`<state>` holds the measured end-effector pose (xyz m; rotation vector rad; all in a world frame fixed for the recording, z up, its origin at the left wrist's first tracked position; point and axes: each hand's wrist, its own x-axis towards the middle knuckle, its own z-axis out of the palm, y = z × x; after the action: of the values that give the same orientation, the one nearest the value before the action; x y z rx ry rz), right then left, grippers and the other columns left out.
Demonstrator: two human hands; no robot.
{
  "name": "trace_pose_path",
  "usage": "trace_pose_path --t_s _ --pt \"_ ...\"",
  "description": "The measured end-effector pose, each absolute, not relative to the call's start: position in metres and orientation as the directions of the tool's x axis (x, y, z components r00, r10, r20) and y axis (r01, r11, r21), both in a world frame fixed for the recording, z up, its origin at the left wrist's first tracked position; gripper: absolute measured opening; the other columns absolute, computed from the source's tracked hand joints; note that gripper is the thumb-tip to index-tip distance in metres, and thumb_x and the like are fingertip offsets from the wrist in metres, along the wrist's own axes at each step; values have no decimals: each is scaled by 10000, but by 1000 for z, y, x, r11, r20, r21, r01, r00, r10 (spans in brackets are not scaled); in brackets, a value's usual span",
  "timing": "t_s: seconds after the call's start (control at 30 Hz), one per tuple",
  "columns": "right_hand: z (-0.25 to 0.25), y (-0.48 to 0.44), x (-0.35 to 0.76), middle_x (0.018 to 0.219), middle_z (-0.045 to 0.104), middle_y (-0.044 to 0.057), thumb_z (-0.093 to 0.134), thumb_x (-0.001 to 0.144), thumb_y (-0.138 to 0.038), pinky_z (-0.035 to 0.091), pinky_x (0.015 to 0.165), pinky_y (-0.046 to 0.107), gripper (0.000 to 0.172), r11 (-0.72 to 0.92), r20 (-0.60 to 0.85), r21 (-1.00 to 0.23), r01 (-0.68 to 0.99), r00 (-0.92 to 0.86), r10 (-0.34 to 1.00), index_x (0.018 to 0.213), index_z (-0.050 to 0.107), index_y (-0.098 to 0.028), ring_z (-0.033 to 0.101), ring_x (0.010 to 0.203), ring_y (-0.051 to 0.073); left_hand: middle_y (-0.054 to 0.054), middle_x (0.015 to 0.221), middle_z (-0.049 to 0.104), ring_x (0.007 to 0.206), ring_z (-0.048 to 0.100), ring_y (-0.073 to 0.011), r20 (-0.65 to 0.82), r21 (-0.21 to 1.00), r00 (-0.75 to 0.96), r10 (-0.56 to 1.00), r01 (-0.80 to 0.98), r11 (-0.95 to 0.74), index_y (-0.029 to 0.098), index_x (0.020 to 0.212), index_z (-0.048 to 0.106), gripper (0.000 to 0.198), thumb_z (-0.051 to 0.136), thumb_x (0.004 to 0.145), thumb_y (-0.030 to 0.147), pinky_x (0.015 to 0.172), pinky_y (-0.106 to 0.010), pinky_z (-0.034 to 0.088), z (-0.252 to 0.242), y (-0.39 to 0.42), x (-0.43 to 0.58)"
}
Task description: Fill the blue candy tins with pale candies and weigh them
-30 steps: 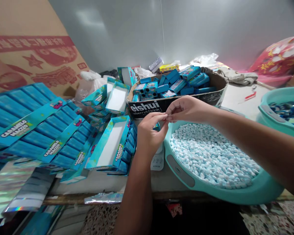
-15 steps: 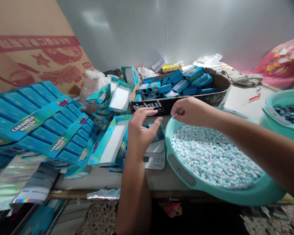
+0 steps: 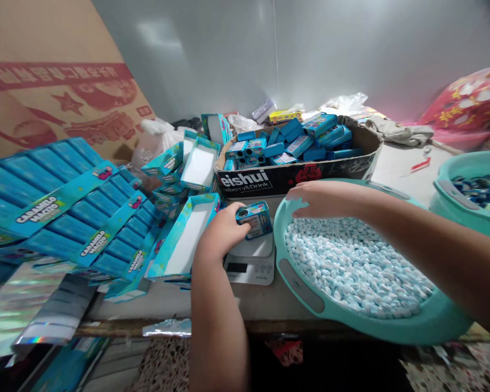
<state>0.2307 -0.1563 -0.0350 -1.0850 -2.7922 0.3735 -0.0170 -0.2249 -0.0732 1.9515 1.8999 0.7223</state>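
On the white scale, my left hand now grips the small blue tin.
It hovered open a moment ago; my right hand has dropped palm-down, fingers loosely spread, onto the candies in the teal basin, nothing visibly held.

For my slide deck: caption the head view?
Left hand holds a small blue tin on the scale; right hand over the teal basin of candies.

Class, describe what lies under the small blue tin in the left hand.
A white scale sits under the small blue tin; its display shows in front. The scale's top beneath the tin is hidden.
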Motion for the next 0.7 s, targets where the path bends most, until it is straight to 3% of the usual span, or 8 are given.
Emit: trace_pose_path --t_s 0.13,0.27,0.37,0.5,0.6,0.7 --pt "-31 -163 223 1285 579 191 606 855 -397 465 919 388 568 731 266 -411 544 -696 667 1329 513 -97 572 1120 291 -71 911 726 741 679 -232 383 661 -102 918 725 -195 218 1085 650 377 706 712 238 608 -305 518 -74 -221 -21" --pt "-29 -166 214 1344 531 153 680 786 -519 488 917 413 762 718 420 -531 451 -596 685 1415 412 -183 555 1158 282 -88 1048 706 922 683 -213 502 836 -265 824 394 -382 192 1126 597 434 740 741 331 787 -323 557 -68 -217 -2" --pt "-24 -166 214 1376 500 144 686 794 -491 467 952 423 739 779 549 -503 375 -557 623 1418 419 -198 520 1206 278 -99 1141 672 1024 662 -214 383 920 -240 892 9 -393 194 1129 545 432 711 771 369 856 -367 563 -67 -215 26" --pt "-4 -171 225 1172 624 86 696 801 -385 466 922 385 476 819 571 -400 411 -588 574 1232 611 -202 582 1071 237 -85 1172 659 1081 643 -218 183 906 55 982 -398 -146 192 1081 566 308 634 798 294 945 -420 540 -70 -217 56" --pt "13 -180 235 1070 638 58 689 796 -315 474 854 354 395 840 492 -281 465 -682 542 1181 658 -231 595 977 212 -83 1195 652 1127 620 -222 151 805 200 968 -593 -3 181 1048 594 270 487 809 249 1032 -464 481 -72 -218 68" --pt "23 -188 241 1055 635 48 642 810 -243 472 827 338 367 862 436 -179 475 -747 502 1174 675 -263 593 950 199 -80 1198 653 1152 606 -244 93 749 283 955 -652 120 181 1019 607 335 411 754 237 1045 -512 457 -74 -217 71"
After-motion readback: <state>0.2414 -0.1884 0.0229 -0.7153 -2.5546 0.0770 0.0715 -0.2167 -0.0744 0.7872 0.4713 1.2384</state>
